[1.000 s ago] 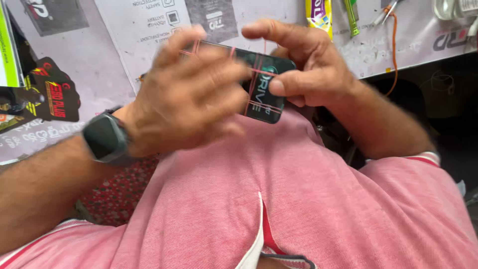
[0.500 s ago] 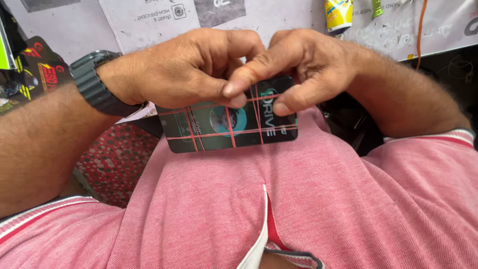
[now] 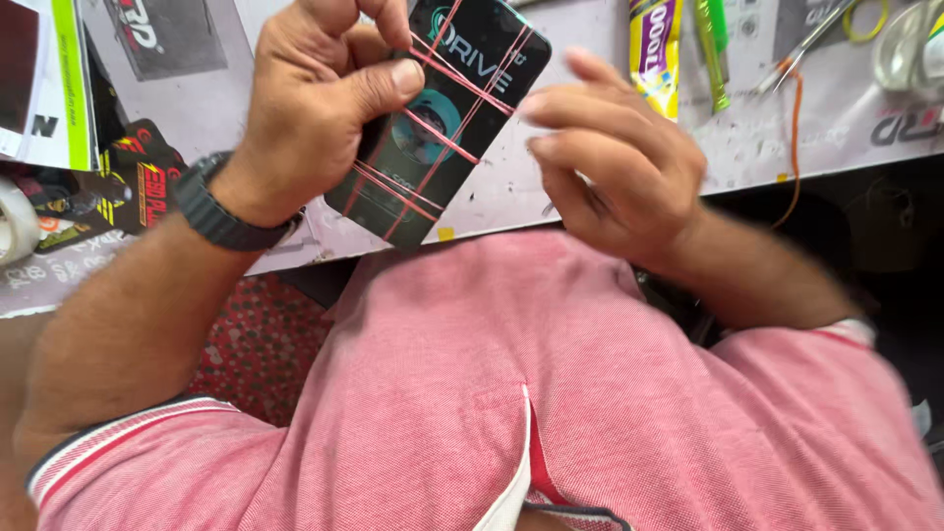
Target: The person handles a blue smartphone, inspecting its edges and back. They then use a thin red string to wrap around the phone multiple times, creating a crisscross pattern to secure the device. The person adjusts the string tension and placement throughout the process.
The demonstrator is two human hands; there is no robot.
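Note:
My left hand (image 3: 315,98) grips a black flat packet (image 3: 438,118) with a teal round picture, held tilted above the table edge. Thin red rubber bands (image 3: 462,84) cross over the packet in several directions. The thumb presses on the packet's upper left side. My right hand (image 3: 615,157) hovers just to the right of the packet, fingers spread and slightly blurred, holding nothing. A dark watch (image 3: 221,211) sits on my left wrist. Below is my pink shirt (image 3: 531,393).
A grey worktable (image 3: 590,59) covered with printed sheets lies ahead. On it are a yellow tube (image 3: 654,44), a green pen-like item (image 3: 710,44), tweezers (image 3: 801,44), an orange wire (image 3: 795,128) and a tape roll (image 3: 15,221) at far left.
The packet has turned from lying level in both hands to tilted upright in the left hand. The right hand has let go and moved off to the right.

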